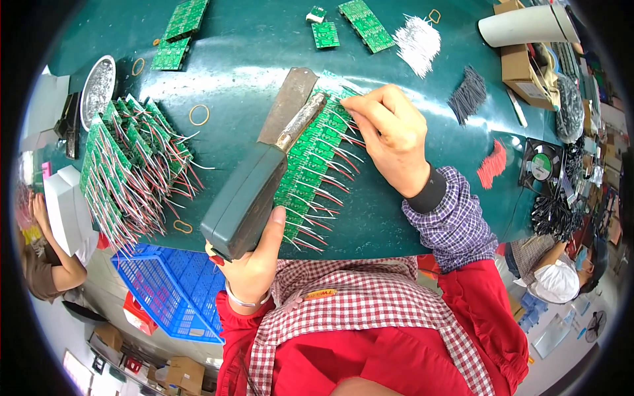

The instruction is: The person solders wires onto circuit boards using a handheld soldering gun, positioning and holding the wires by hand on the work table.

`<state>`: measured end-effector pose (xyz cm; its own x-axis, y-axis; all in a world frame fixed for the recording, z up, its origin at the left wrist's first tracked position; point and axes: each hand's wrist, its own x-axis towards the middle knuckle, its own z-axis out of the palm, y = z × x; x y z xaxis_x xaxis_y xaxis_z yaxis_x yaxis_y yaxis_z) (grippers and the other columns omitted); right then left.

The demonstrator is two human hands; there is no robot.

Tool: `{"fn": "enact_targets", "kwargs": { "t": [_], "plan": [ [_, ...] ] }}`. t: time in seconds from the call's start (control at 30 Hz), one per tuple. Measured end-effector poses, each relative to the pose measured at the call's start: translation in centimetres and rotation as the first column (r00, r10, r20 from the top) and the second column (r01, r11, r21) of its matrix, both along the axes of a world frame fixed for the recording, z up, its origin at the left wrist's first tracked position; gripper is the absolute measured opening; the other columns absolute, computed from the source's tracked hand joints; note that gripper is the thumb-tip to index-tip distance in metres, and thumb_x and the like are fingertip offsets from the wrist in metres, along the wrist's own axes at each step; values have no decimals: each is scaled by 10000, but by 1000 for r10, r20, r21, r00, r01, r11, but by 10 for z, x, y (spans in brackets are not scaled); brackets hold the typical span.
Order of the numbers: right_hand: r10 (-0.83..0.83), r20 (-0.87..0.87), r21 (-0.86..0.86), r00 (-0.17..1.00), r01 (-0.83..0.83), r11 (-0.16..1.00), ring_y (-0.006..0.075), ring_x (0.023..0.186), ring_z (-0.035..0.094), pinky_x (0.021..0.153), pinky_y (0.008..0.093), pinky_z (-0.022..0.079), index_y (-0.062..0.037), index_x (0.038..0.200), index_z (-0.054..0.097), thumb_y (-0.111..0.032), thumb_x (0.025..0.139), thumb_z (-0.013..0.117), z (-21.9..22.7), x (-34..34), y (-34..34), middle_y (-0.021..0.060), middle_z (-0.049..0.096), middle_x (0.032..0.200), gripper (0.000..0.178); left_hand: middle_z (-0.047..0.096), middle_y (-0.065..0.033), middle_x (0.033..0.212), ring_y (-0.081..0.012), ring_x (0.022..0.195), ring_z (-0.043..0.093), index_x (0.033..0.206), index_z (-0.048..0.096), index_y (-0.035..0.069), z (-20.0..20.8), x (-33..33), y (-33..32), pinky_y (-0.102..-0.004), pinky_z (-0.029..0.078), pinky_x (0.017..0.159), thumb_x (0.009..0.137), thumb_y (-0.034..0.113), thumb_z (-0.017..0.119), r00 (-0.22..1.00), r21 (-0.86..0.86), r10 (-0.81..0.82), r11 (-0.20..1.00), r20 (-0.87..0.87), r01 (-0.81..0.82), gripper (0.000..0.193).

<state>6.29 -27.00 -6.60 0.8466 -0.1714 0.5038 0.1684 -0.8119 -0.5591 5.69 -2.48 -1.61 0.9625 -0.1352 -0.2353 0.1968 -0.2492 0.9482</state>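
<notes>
My left hand [254, 264] is wrapped round the handle of a dark green soldering gun [246, 198]. Its scorched metal barrel points away from me over a green circuit board panel [305, 173]. A stained flat metal plate [288, 102] lies along the barrel's left side. Several short white, red and black wires [333, 165] stick out from the panel's right edge. At the panel's far end, my right hand [393, 135] has thumb and forefinger pinched together by a thin wire, close to the barrel's tip. The exact contact at the tip is too small to tell.
Wired circuit boards [132, 165] are piled at left, near a round metal dish [99, 89]. Bare boards [366, 25] lie at the back. White [418, 45], black [467, 96] and red wire bundles [492, 164] lie right, near a small fan [541, 165]. A blue crate [175, 290] stands below the table edge.
</notes>
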Motion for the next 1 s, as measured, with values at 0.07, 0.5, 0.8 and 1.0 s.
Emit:
{"fn": "enact_targets", "kwargs": {
  "t": [0.07,0.5,0.8,1.0],
  "plan": [
    [4,7,-12,1000,-4,1000,237,708,600,608,343,493,-62,895,694,32,712,748,1,0,0,55,573,776,213,705,-71,923,-128,774,640,1037,690,-33,1,0,-1,-282,510,688,786,9,793,1000,0,0,1000,-6,0,274],
    [10,17,-37,1000,-10,999,228,717,605,606,341,500,-50,886,699,39,704,739,1,0,1,52,574,783,207,698,-65,850,-121,708,620,973,703,-22,0,0,-4,-274,483,629,793,38,791,998,26,-50,998,47,49,209],
    [11,22,-47,1000,-10,999,221,705,600,596,334,495,-42,883,698,36,712,743,1,1,1,52,571,767,193,703,-78,896,-147,734,639,1006,696,-37,1,-2,0,-292,509,675,777,8,798,995,44,-13,999,95,9,254],
    [11,17,-45,1000,-11,999,224,708,600,599,336,496,-42,879,697,37,708,743,2,2,1,53,568,768,194,713,-87,917,-151,758,654,1018,698,-34,0,-3,-2,-293,519,690,775,5,798,997,42,-2,999,80,-2,266]
  ]
}}
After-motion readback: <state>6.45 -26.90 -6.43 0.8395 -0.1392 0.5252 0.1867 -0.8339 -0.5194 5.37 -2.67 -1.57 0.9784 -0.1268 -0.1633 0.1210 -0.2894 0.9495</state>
